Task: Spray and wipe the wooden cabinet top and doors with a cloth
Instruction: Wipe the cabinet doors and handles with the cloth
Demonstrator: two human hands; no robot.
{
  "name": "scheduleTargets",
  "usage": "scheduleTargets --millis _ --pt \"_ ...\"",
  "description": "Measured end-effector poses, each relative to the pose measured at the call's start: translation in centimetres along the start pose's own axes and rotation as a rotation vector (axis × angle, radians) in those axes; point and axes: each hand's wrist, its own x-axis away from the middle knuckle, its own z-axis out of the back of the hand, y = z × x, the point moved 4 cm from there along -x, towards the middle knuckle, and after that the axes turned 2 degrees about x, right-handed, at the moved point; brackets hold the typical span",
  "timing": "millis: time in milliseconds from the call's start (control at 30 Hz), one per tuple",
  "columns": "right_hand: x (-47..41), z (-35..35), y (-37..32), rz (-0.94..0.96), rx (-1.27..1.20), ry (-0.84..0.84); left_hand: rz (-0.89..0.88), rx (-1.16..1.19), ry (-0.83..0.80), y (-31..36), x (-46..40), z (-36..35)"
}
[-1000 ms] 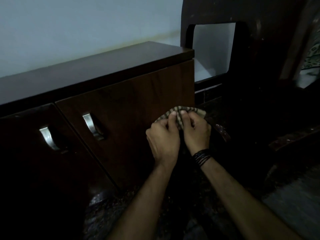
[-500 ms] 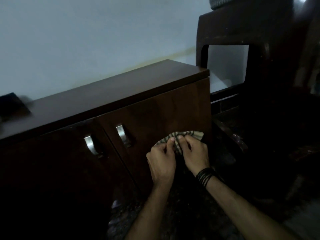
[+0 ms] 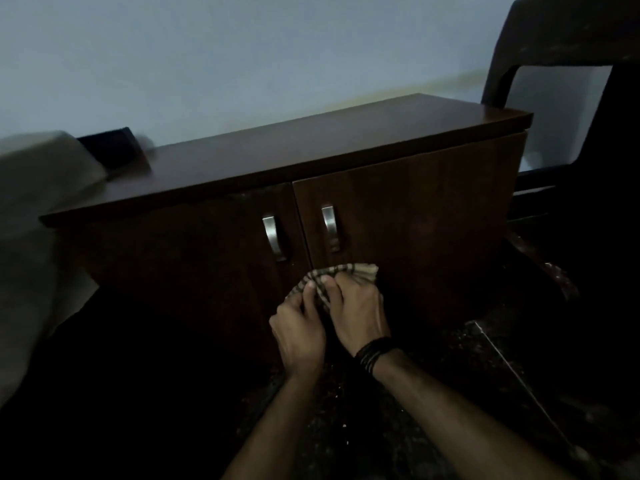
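A low dark wooden cabinet stands against the wall, with a long flat top [image 3: 311, 150] and two doors, left door [image 3: 194, 258] and right door [image 3: 426, 223], each with a metal handle. A striped cloth [image 3: 349, 270] is bunched in front of the lower part of the right door. My left hand [image 3: 299, 332] and my right hand [image 3: 360, 315] both grip the cloth, knuckles together, thumbs on top. Whether the cloth touches the door is unclear. No spray bottle is in view.
A dark box-like object [image 3: 114, 150] sits at the left end of the cabinet top. A pale blurred shape [image 3: 38, 237] fills the left edge. A dark chair [image 3: 571, 81] stands right of the cabinet. The floor [image 3: 381, 427] below is dark speckled stone.
The view has swung left, so the whole cabinet, both handles and its left end now show. My hands still hold the bunched cloth together, now near the gap between the doors.
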Motion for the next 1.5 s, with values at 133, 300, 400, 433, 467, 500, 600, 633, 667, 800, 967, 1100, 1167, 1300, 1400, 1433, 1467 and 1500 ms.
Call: scheduleTargets --millis 133,300,400,433,467,500,600,633,667,800,967,1100,1167,1300,1400,1433,1467,1500 --pt "-1.8 -0.2 -3.3 0.105 0.027 0.100 -0.059 0.128 0.107 0.9 -2.1 2.3" --pt "-2.0 -0.2 -3.9 0.113 0.055 0.114 -0.095 0.130 0.155 1.0 -2.1 2.9" --pt "-1.9 -0.5 -3.6 0.070 0.028 0.127 -0.067 0.143 0.130 0.9 -2.3 2.7" --pt "-1.8 -0.7 -3.6 0.063 0.027 0.144 -0.055 0.142 0.116 0.9 -2.3 2.7" --pt "-1.5 -0.9 -3.5 0.047 0.035 0.143 -0.039 0.135 0.100 0.7 -2.0 2.8" --pt "-1.2 -1.1 -3.3 0.034 0.046 0.133 -0.018 0.120 0.080 0.5 -1.8 2.7" --pt "-0.2 -1.8 -2.6 -0.005 0.079 0.071 0.041 0.063 0.028 -0.5 -1.2 2.4" --pt "0.0 -1.9 -2.4 -0.015 0.086 0.051 0.052 0.050 0.017 -0.8 -1.1 2.2" --pt "0.1 -2.0 -2.4 -0.024 0.084 0.031 0.060 0.046 0.013 -1.0 -1.0 2.1" --pt "-0.6 -1.2 -2.9 -0.028 0.083 -0.016 0.023 0.077 0.044 -0.1 -1.1 2.3" --pt "-2.3 0.2 -3.8 0.010 0.009 0.084 -0.097 0.092 0.077 2.4 -2.2 3.3" --pt "-1.4 -0.8 -2.5 -0.068 -0.029 0.131 -0.031 0.029 0.044 2.0 -1.8 3.2" --pt "-0.6 -1.9 -1.2 -0.132 -0.034 0.111 0.003 0.012 0.009 1.2 -1.3 2.7" --pt "1.5 -3.1 1.1 -0.269 -0.034 0.011 0.133 -0.072 -0.078 -0.9 0.1 1.5" --pt "2.0 -2.7 2.4 -0.387 -0.032 -0.002 0.182 -0.131 -0.081 -1.2 0.8 1.1" --pt "2.1 -2.7 2.5 -0.419 -0.034 0.011 0.183 -0.125 -0.075 -1.0 0.9 1.2" --pt "2.2 -2.8 2.4 -0.437 -0.043 0.033 0.175 -0.120 -0.070 -0.8 0.9 1.1" --pt "2.4 -2.9 2.3 -0.450 -0.065 0.068 0.144 -0.112 -0.066 -0.4 0.8 1.1"
